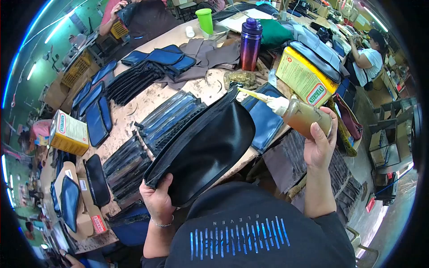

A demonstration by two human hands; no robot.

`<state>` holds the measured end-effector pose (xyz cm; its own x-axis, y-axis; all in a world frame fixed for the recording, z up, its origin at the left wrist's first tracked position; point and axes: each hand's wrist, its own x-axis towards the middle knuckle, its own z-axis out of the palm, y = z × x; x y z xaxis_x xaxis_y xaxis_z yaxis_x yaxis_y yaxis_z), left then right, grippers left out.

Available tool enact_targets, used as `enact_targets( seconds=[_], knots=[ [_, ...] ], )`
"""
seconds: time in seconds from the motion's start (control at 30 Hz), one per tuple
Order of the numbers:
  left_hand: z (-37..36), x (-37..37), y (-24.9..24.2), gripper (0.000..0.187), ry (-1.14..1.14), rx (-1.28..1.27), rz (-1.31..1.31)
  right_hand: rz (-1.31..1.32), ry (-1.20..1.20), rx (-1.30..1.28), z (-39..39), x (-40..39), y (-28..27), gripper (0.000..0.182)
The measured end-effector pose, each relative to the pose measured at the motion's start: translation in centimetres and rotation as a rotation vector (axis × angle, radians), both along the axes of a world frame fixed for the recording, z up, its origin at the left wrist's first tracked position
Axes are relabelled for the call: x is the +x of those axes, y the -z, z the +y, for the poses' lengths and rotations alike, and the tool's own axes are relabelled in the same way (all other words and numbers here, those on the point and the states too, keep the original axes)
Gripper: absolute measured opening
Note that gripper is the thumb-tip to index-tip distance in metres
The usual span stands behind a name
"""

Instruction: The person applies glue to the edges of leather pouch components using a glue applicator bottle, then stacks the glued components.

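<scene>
My left hand (157, 194) is closed on the near end of a black leather pouch panel (214, 147), which slants up and away over the table edge. A dark seam strip runs along its upper left side. In my right hand (321, 140) is a tilted glue bottle (306, 118) with brownish contents, a whitish cap and a thin yellow nozzle (250, 93). The nozzle tip is at the far corner of the panel; whether it touches is too small to tell. Blue-black panels (260, 123) lie behind and beneath the bottle.
Stacked dark strips (167, 118) and blue pouches (97, 118) cover the worktable (134, 107). A purple bottle (250, 47), a green cup (204, 21) and yellow cans (306, 73) stand around. One person (367, 58) sits at right; another person's hand (117, 8) shows at the top.
</scene>
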<state>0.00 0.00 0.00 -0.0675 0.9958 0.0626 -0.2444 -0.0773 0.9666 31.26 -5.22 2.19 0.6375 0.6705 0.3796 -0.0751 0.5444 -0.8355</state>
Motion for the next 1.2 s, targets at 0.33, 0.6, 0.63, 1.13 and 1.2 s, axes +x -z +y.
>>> enact_targets(
  seconds=[0.33, 0.6, 0.63, 1.13, 1.2],
  knots=[
    [-0.1, 0.2, -0.6, 0.02, -0.022, 0.004, 0.0, -0.003, -0.036, -0.004, -0.1, -0.7, 0.4, 0.041],
    [-0.1, 0.5, -0.1, 0.021, -0.015, -0.031, -0.063, 0.013, -0.089, -0.025, -0.3, -1.6, 0.2, 0.043],
    [-0.1, 0.7, -0.1, 0.022, -0.015, -0.041, -0.08, 0.062, -0.107, -0.013, -0.2, -2.0, 0.1, 0.043],
    [0.2, 4.6, 3.3, 0.025, 0.014, -0.209, -0.207, 0.208, -0.157, -0.077, 1.1, -2.7, 0.9, 0.04],
    [0.1, 4.7, 3.2, 0.025, 0.011, -0.215, -0.208, 0.198, -0.161, -0.107, 1.2, -2.6, 1.2, 0.039]
  ],
)
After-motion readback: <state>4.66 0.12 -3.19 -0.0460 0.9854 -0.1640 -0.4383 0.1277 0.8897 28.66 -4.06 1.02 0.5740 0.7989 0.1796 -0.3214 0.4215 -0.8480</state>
